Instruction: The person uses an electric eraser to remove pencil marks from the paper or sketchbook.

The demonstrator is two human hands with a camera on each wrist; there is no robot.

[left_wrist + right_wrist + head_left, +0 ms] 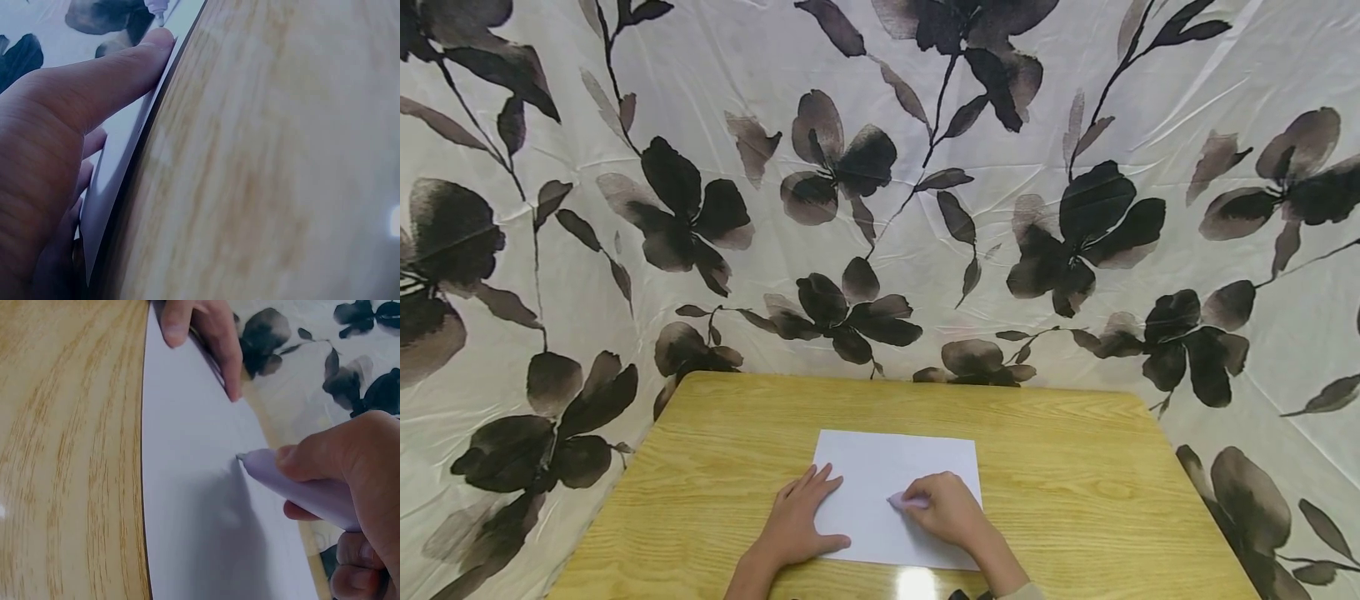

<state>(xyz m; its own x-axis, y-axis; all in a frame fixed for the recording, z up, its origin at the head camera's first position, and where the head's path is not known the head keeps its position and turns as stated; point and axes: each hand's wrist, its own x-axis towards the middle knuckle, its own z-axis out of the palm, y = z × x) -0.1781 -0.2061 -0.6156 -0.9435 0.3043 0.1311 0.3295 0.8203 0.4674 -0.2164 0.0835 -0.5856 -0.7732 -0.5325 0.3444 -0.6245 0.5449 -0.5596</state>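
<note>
A white sheet of paper [880, 462] lies on the wooden table. On its left edge rests my left hand [796, 518], fingers spread and thumb stretched along the near edge. The left wrist view shows that thumb [119, 78] lying across the paper. Over the right half of the sheet, my right hand [951, 510] grips a thick lavender pen [306, 484] between thumb and curled fingers. The pen is tilted, its narrow grey tip at the paper's surface; whether it touches I cannot tell. No marks are visible on the sheet.
The yellow wood-grain table [1075, 467] extends around the paper on all sides. Behind it and along its sides hangs a white cloth [940, 250] with dark floral print. A small dark object [958, 595] shows at the table's near edge, too cut off to identify.
</note>
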